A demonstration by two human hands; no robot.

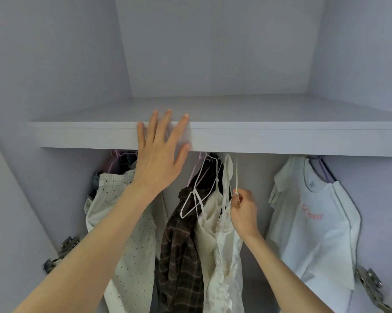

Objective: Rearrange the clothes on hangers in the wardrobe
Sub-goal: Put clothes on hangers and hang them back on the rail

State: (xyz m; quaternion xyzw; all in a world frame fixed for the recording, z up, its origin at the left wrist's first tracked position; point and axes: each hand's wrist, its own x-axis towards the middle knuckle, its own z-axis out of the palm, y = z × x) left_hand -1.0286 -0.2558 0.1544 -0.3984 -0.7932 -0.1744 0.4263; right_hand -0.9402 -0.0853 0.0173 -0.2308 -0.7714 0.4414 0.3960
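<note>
Two bare forearms enter from the bottom edge, cut off below the elbow. Left hand [160, 152] is raised with fingers straight and spread, its palm against the front edge of the wardrobe shelf [280, 138]; it holds nothing. Right hand [243, 211] sits lower, its fingertips pinching the thin white strap [236, 175] that runs up toward the shelf; whether this strap belongs to the white lace top [226, 256] beside it cannot be told. Clothes hang beneath the shelf, whose front hides the rail and the hanger hooks: a dotted cream garment [131, 256] at left, partly behind the left forearm; a dark plaid shirt [179, 256] with white wire hangers [197, 199] in the middle; a pale T-shirt [314, 222] with blurred pink lettering at right. Metal hinges [62, 254] show at both lower corners.
</note>
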